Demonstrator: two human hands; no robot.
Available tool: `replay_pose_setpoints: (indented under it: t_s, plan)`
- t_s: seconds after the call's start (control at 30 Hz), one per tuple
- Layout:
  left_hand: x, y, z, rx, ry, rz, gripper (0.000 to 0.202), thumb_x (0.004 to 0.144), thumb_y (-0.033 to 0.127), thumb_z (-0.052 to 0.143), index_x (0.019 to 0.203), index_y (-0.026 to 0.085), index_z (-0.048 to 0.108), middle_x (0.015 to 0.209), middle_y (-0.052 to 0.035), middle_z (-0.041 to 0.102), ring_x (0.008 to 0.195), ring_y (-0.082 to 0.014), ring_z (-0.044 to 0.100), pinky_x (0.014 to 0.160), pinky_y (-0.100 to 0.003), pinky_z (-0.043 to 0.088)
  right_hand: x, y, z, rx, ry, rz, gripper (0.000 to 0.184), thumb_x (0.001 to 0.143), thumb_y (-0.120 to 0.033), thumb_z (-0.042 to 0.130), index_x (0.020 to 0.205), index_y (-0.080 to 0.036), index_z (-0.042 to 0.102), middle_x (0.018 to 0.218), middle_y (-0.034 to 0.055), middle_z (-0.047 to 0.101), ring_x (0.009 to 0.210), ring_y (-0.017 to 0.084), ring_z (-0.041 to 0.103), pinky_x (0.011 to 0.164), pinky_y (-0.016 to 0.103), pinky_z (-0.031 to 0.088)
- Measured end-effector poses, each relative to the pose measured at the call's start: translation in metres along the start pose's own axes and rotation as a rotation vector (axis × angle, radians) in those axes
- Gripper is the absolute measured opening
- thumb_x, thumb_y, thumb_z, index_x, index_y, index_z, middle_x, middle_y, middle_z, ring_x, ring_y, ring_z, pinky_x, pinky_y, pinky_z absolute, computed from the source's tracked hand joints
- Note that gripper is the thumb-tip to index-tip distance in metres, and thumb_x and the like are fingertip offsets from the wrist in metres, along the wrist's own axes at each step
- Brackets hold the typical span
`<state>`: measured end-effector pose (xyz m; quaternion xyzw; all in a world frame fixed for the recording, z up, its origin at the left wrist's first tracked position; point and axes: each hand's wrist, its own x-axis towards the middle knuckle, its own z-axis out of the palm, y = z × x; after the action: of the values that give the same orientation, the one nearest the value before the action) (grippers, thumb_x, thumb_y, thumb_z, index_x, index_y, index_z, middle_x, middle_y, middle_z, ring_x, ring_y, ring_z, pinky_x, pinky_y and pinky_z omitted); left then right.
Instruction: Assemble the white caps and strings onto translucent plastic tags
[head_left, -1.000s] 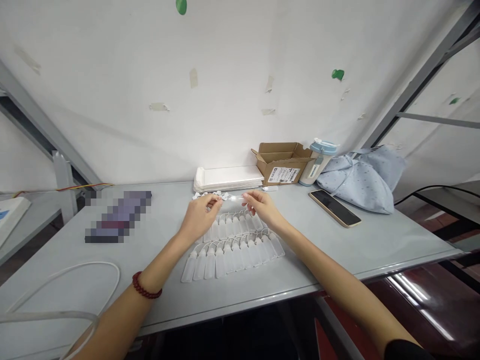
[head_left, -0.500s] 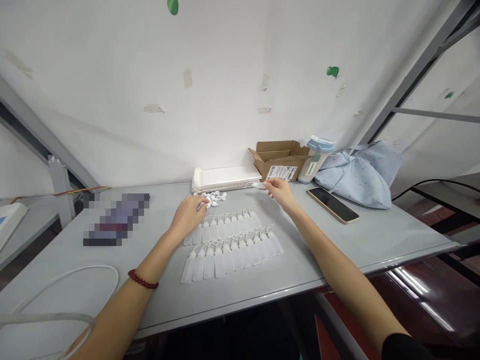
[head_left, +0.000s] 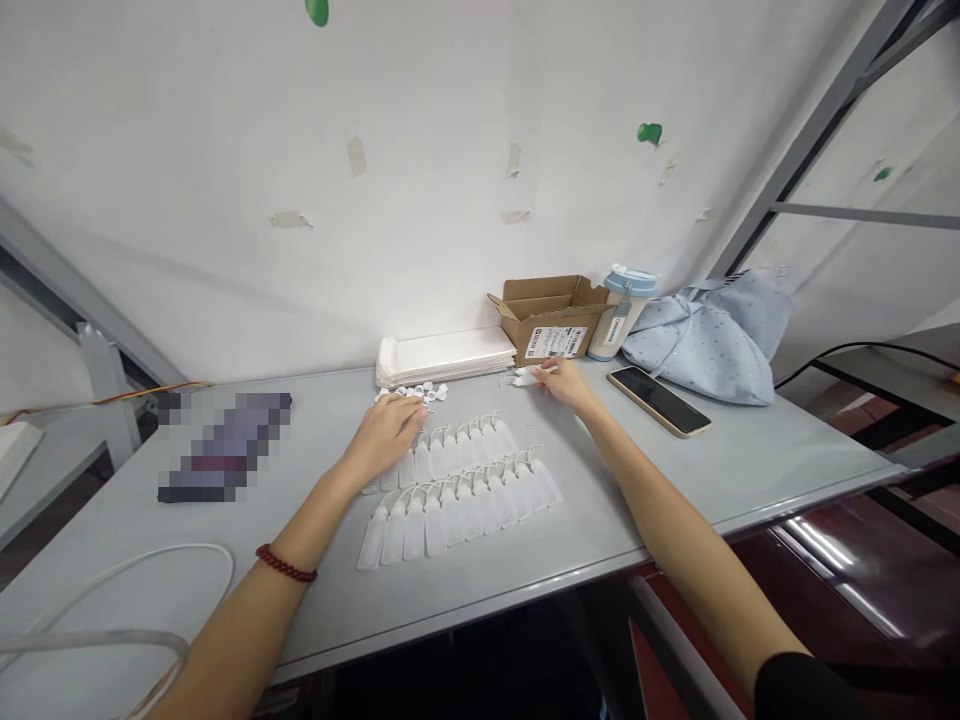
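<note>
My right hand [head_left: 562, 385] pinches a small white translucent bottle-like piece [head_left: 527, 377] with a thin tail, just in front of the cardboard box. My left hand [head_left: 386, 432] is over the table beside a small pile of white caps [head_left: 431, 391], its fingers bent together. A tiny bit shows at its fingertips, too small to name. Nearer me lie two rows of similar flat translucent pieces with thin curved tails: a back row [head_left: 465, 445] and a front row [head_left: 454, 510]. My left hand covers the left end of the back row.
White trays [head_left: 450, 352] are stacked against the wall. Beside them stand an open cardboard box [head_left: 555, 325] and a blue-lidded cup [head_left: 622, 312]. A phone [head_left: 660, 400] and a light blue cloth bag [head_left: 701, 345] lie to the right. A white cable [head_left: 150, 555] loops at the left.
My left hand has shifted slightly to the right and down at the caps. My right hand still holds the translucent piece near the box. The whole view has moved a little.
</note>
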<state>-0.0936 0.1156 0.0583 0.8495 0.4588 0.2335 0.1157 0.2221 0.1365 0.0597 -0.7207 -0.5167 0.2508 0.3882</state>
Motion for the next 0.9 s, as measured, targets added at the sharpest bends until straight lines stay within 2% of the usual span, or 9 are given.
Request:
replay_pose_setpoints:
  t_s: [0.2, 0.43, 0.9]
  plan:
    - [0.0, 0.0, 0.0, 0.046, -0.023, 0.034, 0.042, 0.093, 0.04, 0.03, 0.081, 0.021, 0.067, 0.119, -0.0037, 0.063, 0.113, -0.0259, 0.047, 0.098, -0.043, 0.036, 0.006, 0.009, 0.001, -0.105, 0.063, -0.026, 0.028, 0.082, -0.03, 0.057, 0.099, -0.008, 0.058, 0.075, 0.0075, 0.066, 0.055, 0.013, 0.054, 0.059, 0.025, 0.04]
    - [-0.001, 0.004, -0.002, 0.04, -0.017, 0.04, 0.043, 0.093, 0.038, 0.029, 0.085, 0.021, 0.067, 0.115, -0.005, 0.065, 0.11, -0.0261, 0.048, 0.097, -0.044, 0.037, 0.011, 0.015, -0.001, -0.16, 0.103, -0.024, 0.03, 0.081, -0.032, 0.057, 0.101, -0.009, 0.058, 0.084, 0.0096, 0.067, 0.066, 0.016, 0.058, 0.062, 0.026, 0.041]
    - [-0.003, 0.008, -0.002, 0.03, -0.059, 0.018, 0.043, 0.093, 0.04, 0.028, 0.087, 0.022, 0.067, 0.109, -0.0051, 0.066, 0.109, -0.0275, 0.047, 0.092, -0.045, 0.038, 0.003, 0.005, -0.007, -0.23, 0.139, -0.044, 0.03, 0.078, -0.028, 0.061, 0.101, -0.008, 0.06, 0.093, 0.0129, 0.067, 0.082, 0.021, 0.06, 0.069, 0.027, 0.041]
